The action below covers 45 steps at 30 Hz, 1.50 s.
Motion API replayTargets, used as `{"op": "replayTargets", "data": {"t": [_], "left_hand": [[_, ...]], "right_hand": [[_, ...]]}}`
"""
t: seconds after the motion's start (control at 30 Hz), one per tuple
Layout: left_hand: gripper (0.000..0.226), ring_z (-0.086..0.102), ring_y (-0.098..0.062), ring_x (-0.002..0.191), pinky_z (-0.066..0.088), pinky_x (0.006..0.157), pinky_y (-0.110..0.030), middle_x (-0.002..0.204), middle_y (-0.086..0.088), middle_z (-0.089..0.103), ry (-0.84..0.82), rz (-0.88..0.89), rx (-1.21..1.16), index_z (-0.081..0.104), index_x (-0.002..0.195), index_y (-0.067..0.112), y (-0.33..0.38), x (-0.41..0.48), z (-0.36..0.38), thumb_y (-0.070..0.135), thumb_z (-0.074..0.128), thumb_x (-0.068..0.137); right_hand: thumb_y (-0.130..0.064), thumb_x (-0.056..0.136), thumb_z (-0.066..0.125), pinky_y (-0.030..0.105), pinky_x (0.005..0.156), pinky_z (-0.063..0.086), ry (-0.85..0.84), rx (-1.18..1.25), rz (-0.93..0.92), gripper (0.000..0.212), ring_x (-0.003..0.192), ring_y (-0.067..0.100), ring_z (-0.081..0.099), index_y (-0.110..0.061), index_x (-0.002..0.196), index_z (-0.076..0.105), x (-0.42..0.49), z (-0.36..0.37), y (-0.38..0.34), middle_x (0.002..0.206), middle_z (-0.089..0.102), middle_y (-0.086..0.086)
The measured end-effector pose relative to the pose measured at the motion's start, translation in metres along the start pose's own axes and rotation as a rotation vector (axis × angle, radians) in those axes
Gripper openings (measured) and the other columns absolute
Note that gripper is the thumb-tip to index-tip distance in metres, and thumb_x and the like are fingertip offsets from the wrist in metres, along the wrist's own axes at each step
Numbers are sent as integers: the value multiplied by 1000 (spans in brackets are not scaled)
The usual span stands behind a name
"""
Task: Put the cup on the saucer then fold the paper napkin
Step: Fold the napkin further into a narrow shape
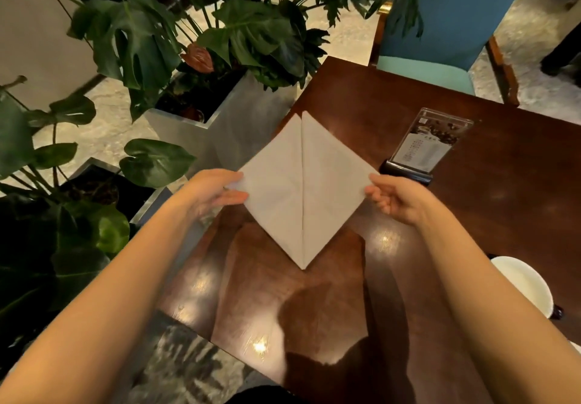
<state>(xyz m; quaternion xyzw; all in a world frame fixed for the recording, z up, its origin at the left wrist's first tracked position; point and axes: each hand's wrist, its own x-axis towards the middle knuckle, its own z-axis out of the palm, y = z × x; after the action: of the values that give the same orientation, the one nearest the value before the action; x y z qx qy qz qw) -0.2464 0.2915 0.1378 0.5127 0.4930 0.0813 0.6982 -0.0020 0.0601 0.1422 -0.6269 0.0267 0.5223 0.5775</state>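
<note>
Head view. A paper napkin (301,190), pale, matt and thin, is held spread as a diamond at the centre of the frame, over the left part of the bench (503,215). A sharp straight crease runs from its 12 o'clock tip to its 6 o'clock tip, and fainter creases cross each half. At the upper tip the two halves meet with a small notch.

The left hand (213,193) pinches the 9 o'clock corner, the sheet caught between thumb and curled fingers (231,178). The right hand (396,199) pinches the 3 o'clock corner likewise, its remaining fingers (382,207) curled loosely beneath. Both forearms are bare.

The bench is dark reddish wood with a glossy finish that mirrors the ceiling lamps. At 2 o'clock from the napkin stands a clear acrylic menu stand (424,146) on a black base. At 4 o'clock lies round white crockery (528,284), smooth and partly hidden by the right arm; cup or saucer cannot be told.

At 9 to 12 o'clock, broad lobed green leaves (138,39) rise from square grey metal planters (251,121). A blue upholstered chair (446,11) stands at 1 o'clock.
</note>
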Motion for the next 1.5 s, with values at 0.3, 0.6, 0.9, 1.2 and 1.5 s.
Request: {"op": "replayTargets", "data": {"t": [0.3, 0.6, 0.9, 1.2, 1.5], "left_hand": [[21, 58, -13, 75, 54, 69, -20, 81, -5, 60, 106, 317, 123, 62, 74, 11, 19, 5, 4, 26, 59, 89], [2, 62, -14, 84, 50, 79, -27, 87, 1, 67, 231, 541, 266, 68, 81, 19, 12, 4, 2, 20, 68, 81], [23, 61, -14, 88, 41, 69, -12, 97, -4, 62, 248, 386, 515, 63, 91, 17, -139, -18, 4, 0, 69, 76], [15, 49, -13, 88, 35, 72, -22, 103, -1, 52, 287, 331, 722, 61, 98, 14, -153, -18, 20, 19, 63, 84], [18, 46, -22, 106, 25, 87, -33, 108, -2, 55, 379, 451, 912, 65, 100, 16, -140, 4, 45, 27, 61, 86]], "right_hand": [[-26, 93, 55, 12, 48, 50, 30, -110, -306, 19, 48, 3, 61, -10, 84, 61, -4, 6, -32, 56, 68, -1], [-10, 90, 58, 16, 59, 54, 150, -170, -598, 8, 58, 8, 64, -10, 82, 60, -1, 11, -18, 73, 63, 9], [-11, 90, 59, 19, 57, 47, 288, -556, -381, 24, 59, 11, 57, -20, 67, 57, 4, -24, 129, 58, 62, -5], [-28, 82, 66, 29, 72, 41, 390, -896, -404, 13, 93, 22, 53, -18, 74, 62, 17, -24, 148, 95, 58, 5], [-52, 81, 42, 31, 80, 25, 362, -1264, -600, 44, 101, 25, 44, -20, 103, 63, 33, 23, 135, 103, 54, 1]]}}
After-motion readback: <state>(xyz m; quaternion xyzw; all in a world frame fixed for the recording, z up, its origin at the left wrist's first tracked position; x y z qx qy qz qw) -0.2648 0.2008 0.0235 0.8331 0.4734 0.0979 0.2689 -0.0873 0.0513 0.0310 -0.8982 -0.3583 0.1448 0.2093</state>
